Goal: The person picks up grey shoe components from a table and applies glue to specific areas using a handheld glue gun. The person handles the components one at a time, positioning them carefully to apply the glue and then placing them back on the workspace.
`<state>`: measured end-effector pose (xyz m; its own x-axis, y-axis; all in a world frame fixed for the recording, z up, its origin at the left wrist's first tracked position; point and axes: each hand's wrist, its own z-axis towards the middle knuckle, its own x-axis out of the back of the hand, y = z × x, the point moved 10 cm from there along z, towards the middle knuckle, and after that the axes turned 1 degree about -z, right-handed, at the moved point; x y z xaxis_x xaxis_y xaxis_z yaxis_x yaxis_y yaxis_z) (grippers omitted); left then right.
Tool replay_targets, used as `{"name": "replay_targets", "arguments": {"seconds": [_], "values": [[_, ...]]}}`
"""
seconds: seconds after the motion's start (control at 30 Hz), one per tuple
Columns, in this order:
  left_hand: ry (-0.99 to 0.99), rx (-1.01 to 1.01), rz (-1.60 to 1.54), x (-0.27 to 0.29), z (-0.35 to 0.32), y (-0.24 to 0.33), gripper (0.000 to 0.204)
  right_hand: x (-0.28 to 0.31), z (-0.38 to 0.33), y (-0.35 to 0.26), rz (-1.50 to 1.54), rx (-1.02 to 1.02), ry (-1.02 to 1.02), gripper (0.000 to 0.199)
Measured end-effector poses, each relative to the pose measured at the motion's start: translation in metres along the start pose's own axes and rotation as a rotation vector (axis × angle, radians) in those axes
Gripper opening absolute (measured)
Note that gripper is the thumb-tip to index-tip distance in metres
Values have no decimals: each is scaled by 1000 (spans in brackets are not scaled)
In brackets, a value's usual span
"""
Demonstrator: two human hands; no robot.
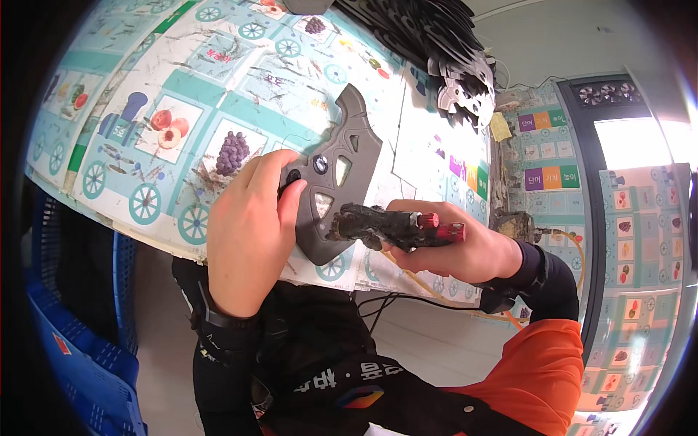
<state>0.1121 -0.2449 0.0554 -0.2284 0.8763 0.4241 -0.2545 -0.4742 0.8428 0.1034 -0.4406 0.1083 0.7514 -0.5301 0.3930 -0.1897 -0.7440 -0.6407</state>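
Note:
A grey curved plastic part point(351, 151) with several cutouts is tilted up over the table's near edge. My left hand point(251, 225) grips its left side, thumb and fingers closed near a small dark round piece. In my right hand point(472, 251) is a grimy black spray gun point(378, 224) with red knobs at its back end, the fist wrapped round its handle. The gun's front end points left at the lower part of the plastic piece; whether they touch I cannot tell. A yellow hose point(418, 280) runs below the right hand.
The table point(163, 83) is covered with stained, fruit-printed paper. A heap of dark and grey plastic parts point(429, 36) lies at its far edge. Blue plastic crates point(80, 363) stand low on the left. Black cables point(407, 299) run beneath my right hand. A dark-framed doorway point(582, 160) is on the right.

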Motion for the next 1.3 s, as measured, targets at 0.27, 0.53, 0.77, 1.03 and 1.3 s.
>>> {"name": "replay_targets", "arguments": {"seconds": [0.27, 0.53, 0.77, 1.03, 1.3], "values": [[-14, 16, -12, -1, 1, 0, 27, 8, -7, -9, -11, 157, 86, 29], [50, -11, -24, 1, 1, -2, 30, 22, -8, 34, 62, -89, 128, 66], [46, -25, -14, 0, 0, -1, 31, 28, -10, 31, 83, -183, 168, 66], [38, -36, 4, 1, 1, 1, 31, 33, -9, 14, 104, -120, 177, 32], [-45, 18, 12, -2, 2, 1, 27, 41, -6, 13, 128, -110, 188, 23]]}}
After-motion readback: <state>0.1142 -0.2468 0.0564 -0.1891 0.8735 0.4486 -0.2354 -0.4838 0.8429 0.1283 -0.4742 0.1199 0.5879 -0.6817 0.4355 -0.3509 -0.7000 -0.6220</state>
